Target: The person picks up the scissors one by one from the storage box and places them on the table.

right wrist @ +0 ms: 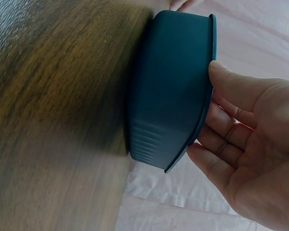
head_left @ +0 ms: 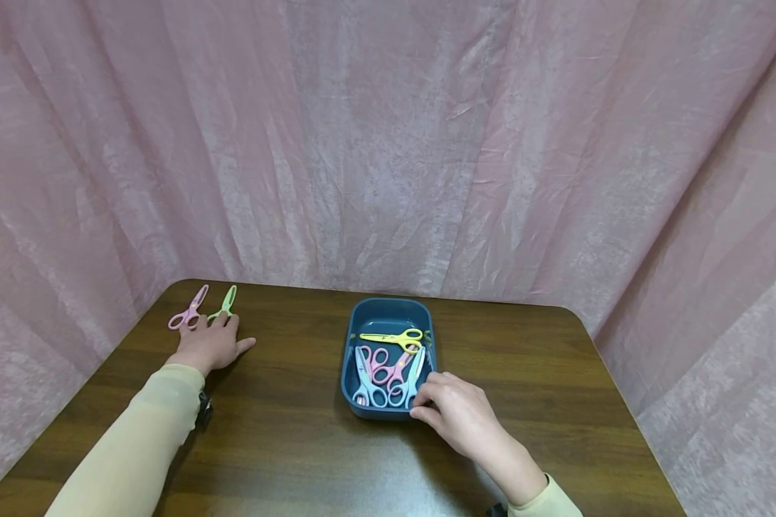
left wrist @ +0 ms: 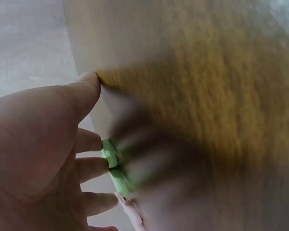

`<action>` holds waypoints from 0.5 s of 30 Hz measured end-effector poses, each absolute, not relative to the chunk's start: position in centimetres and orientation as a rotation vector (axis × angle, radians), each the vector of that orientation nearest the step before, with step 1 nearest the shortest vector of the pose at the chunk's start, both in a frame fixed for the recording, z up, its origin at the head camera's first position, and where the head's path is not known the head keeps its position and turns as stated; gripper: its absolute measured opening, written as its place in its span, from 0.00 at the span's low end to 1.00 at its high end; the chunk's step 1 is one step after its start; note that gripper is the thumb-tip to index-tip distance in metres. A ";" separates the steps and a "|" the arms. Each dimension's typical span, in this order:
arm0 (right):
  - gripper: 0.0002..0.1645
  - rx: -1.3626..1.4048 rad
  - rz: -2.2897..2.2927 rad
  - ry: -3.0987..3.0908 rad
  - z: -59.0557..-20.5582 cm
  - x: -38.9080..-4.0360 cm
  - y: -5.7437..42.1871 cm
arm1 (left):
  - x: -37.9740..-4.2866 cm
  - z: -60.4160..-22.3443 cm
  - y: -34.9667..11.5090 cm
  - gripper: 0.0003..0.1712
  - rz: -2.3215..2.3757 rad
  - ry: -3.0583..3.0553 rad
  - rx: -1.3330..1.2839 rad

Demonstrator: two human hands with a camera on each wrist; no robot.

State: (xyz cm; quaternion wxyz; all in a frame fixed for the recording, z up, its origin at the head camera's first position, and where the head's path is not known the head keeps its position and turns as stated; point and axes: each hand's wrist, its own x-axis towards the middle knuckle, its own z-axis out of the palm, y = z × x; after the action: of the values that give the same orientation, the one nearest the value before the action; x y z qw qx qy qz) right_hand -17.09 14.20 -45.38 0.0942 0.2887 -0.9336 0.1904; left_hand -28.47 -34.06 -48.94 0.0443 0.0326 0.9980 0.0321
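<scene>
At the table's far left, my left hand [head_left: 208, 347] reaches out with spread fingers, its fingertips on the handles of green scissors [head_left: 231, 297]. Pink scissors [head_left: 197, 299] lie just left of these, by the outer fingers; the left wrist view shows the green handles [left wrist: 109, 153] under the fingertips. My right hand [head_left: 460, 413] grips the near right corner of a dark blue bin [head_left: 345, 352], with the thumb [right wrist: 222, 74] at its rim. Inside the bin lie yellow scissors [head_left: 388, 338], pink scissors [head_left: 399, 365] and light blue scissors [head_left: 416, 372], partly overlapping.
The bin stands on a brown wooden table [head_left: 284, 431] with rounded far corners. Behind and at both sides hangs a pink curtain [head_left: 388, 143], close to the table's far edge.
</scene>
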 end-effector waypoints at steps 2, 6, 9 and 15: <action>0.09 0.854 0.565 -2.771 -45.4 -17.1 14.2 | -28.5 -48.9 -34.1 0.45 0.096 3.055 0.096; 0.09 0.856 0.569 -2.770 -45.5 -17.1 14.2 | -28.6 -49.0 -34.3 0.46 0.101 3.056 0.086; 0.09 0.859 0.567 -2.765 -45.5 -17.1 14.2 | -28.7 -49.2 -34.6 0.47 0.110 3.053 0.084; 0.09 0.857 0.566 -2.763 -45.4 -17.2 14.2 | -29.0 -49.4 -35.0 0.48 0.116 3.055 0.091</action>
State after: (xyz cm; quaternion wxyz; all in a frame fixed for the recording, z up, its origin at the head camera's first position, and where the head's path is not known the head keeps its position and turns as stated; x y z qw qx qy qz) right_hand -17.18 14.25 -45.42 0.0969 0.2894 -0.9329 0.1913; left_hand -29.04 -34.99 -49.45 0.0414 0.0297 0.9980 0.0379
